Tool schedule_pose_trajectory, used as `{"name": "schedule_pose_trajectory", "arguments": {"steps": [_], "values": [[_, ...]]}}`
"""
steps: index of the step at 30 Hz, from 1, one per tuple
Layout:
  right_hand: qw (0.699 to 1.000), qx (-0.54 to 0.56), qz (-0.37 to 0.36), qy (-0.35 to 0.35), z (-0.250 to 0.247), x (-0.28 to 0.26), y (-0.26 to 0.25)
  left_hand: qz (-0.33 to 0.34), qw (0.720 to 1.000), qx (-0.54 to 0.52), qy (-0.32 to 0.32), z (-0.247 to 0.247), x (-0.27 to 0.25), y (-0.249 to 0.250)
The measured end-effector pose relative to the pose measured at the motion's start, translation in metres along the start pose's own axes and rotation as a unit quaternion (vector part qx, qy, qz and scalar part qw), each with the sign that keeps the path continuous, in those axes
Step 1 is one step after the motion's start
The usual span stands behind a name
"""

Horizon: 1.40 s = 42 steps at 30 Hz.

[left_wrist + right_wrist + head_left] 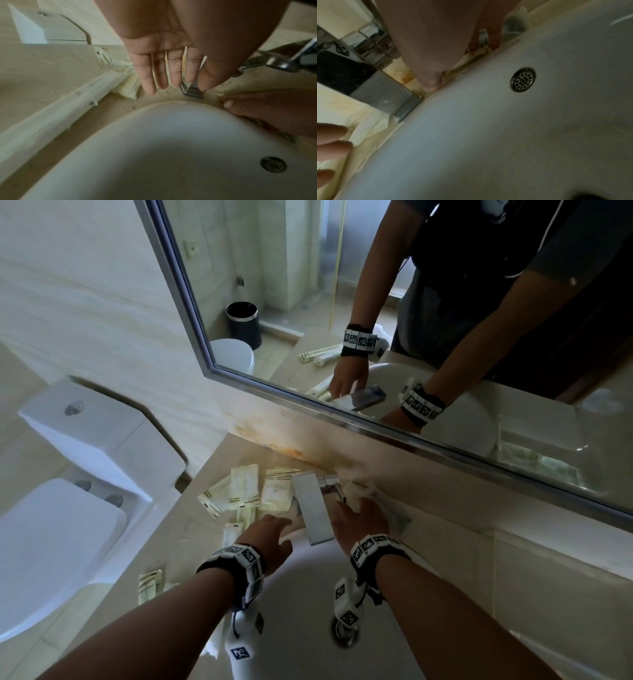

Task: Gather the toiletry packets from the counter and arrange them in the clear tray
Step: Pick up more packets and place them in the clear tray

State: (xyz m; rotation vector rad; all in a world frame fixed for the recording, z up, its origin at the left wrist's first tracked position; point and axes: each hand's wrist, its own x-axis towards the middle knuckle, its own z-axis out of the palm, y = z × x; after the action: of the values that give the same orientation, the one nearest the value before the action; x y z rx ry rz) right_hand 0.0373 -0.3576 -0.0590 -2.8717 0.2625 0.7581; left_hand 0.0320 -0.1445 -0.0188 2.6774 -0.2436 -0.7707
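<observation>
Right grip (pixel 359 520) on packet (pixel 477 52)

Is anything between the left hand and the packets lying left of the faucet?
Nothing visible. The left hand hovers open over the sink rim, with bare counter between its fingers and the packets. The faucet stands beside it, to its right.

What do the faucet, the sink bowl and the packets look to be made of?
Faucet: metal with a brushed or chrome finish; it mirrors the light. Sink bowl: glazed white ceramic, probably, smooth with a soft sheen. Packets: thin pale plastic film or coated paper, hard to tell; flat, slightly crinkled, with dark printed stripes.
</observation>
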Motion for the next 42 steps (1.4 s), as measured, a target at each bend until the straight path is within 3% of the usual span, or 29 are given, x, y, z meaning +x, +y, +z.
{"name": "schedule_pose_trajectory", "arguments": {"steps": [6, 16, 28, 42], "values": [[0.998, 0.001, 0.026, 0.049, -0.01, 0.011, -0.002, -0.059, 0.998, -0.017, 0.011, -0.019, 0.017, -0.013], [1.0, 0.002, 0.025, 0.011, -0.014, 0.027, 0.006, -0.071, 0.997, 0.0, -0.002, -0.036, 0.047, -0.014], [0.995, 0.065, -0.027, 0.07, -0.006, 0.007, 0.01, -0.07, 0.988, 0.099, -0.097, -0.028, 0.068, 0.0], [0.985, 0.128, -0.015, 0.118, -0.015, 0.003, 0.021, -0.026, 0.996, 0.087, 0.007, -0.039, 0.052, 0.004]]}}
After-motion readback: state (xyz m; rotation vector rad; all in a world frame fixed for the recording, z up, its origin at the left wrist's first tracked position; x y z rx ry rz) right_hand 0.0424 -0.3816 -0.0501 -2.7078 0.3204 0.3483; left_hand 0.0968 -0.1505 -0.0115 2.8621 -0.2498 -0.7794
